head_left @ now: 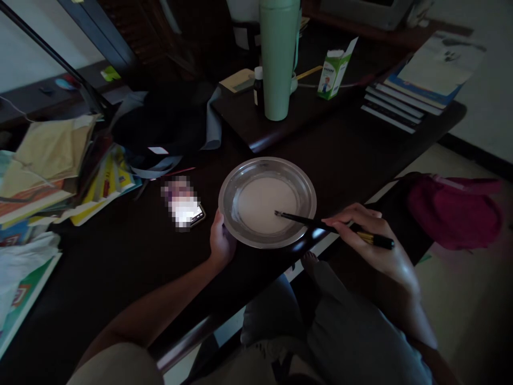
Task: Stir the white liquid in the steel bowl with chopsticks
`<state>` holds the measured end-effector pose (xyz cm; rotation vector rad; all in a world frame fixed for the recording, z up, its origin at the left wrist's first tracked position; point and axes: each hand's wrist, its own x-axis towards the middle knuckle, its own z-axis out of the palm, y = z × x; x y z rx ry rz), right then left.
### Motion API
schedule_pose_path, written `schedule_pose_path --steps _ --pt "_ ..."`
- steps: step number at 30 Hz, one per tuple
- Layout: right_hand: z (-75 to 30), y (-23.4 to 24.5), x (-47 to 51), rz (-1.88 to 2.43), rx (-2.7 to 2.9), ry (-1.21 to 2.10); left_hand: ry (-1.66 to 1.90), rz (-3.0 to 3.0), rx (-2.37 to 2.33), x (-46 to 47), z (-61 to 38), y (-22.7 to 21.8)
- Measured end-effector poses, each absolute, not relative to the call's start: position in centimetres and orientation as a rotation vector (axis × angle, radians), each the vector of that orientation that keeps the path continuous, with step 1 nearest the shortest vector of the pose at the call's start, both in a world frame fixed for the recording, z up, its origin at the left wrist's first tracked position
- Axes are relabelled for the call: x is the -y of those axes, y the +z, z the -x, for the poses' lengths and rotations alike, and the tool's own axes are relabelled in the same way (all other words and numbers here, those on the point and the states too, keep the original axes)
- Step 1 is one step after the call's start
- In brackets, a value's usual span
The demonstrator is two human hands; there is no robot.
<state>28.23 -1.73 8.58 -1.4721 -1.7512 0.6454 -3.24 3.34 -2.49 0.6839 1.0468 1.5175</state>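
A round metal plate (230, 184) holding a pale, milky liquid sits near the front edge of a dark wooden table (120, 256). My left hand (221, 241) grips the plate's near-left rim, fingers curled around it. My right hand (371, 235) is closed on a pair of dark chopsticks (312, 223) with gold bands near the top. Their tips dip into the liquid right of the plate's middle.
A phone (182, 206) lies left of the plate. A tall green flask (278, 56), a small dark bottle (258, 88) and a carton (333, 69) stand behind it. Stacked books (417, 91) lie at the far right, papers and books (52, 171) at the left. A magenta cloth (452, 211) lies at the right.
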Motion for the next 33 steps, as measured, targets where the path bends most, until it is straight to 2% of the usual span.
schedule_pose_path --steps 9,16,23,33 --pt "-25.2 6.8 0.2 1.355 1.865 0.742 1.524 -0.669 -1.031 -3.2 2.9 -2.2" --pt "-24.1 4.6 -1.4 1.433 1.780 0.576 1.520 -0.674 -1.056 -3.1 3.0 -2.2" --pt "-26.7 6.8 0.1 1.526 1.734 0.472 1.528 -0.677 -1.036 -3.2 3.0 -2.3" --pt "-27.0 8.0 0.7 1.409 1.803 0.730 1.525 -0.660 -1.013 -3.4 2.9 -2.2"
